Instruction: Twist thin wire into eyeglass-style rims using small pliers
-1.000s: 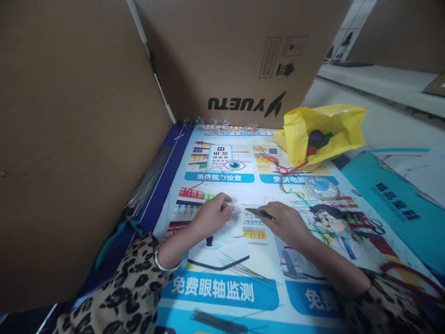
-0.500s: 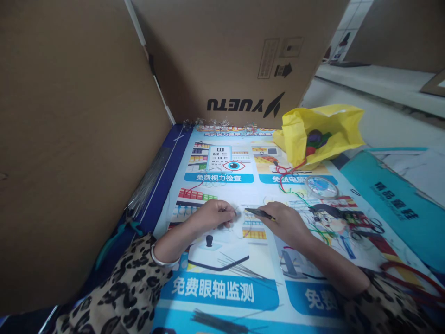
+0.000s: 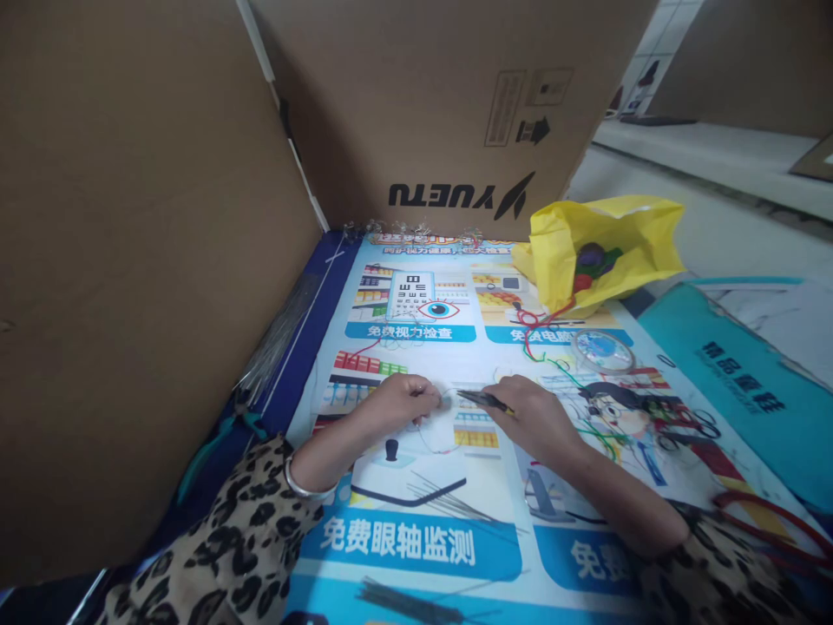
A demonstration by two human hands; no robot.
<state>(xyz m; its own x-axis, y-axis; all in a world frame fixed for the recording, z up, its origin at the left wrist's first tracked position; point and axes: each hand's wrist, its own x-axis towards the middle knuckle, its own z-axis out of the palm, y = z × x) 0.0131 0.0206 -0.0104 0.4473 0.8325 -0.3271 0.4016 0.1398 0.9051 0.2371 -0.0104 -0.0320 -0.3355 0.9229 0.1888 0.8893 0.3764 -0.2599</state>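
Observation:
My left hand (image 3: 407,401) is closed in a pinch on a thin wire loop (image 3: 448,392), which curves out to the right of its fingertips. A fine strand hangs below it toward the poster. My right hand (image 3: 527,408) grips dark-jawed pliers (image 3: 485,398), whose tips point left and lie close to the wire; whether they touch it is too small to tell. Both hands are above a printed poster (image 3: 416,353). Loose straight wires (image 3: 449,502) lie below the hands, and a bundle of dark wires (image 3: 409,601) is at the near edge.
Cardboard panels (image 3: 423,104) stand behind and at the left. A yellow bag (image 3: 547,252) with coloured items, a clear spool (image 3: 604,351) and red cord (image 3: 534,321) are at the right. Teal-handled pliers (image 3: 205,456) and more wires (image 3: 277,338) lie at the left.
The thin strand that hung near the pliers now hangs lower and further left, under my left fingertips. Both hands have stayed nearly in place, with the pliers still beside the wire.

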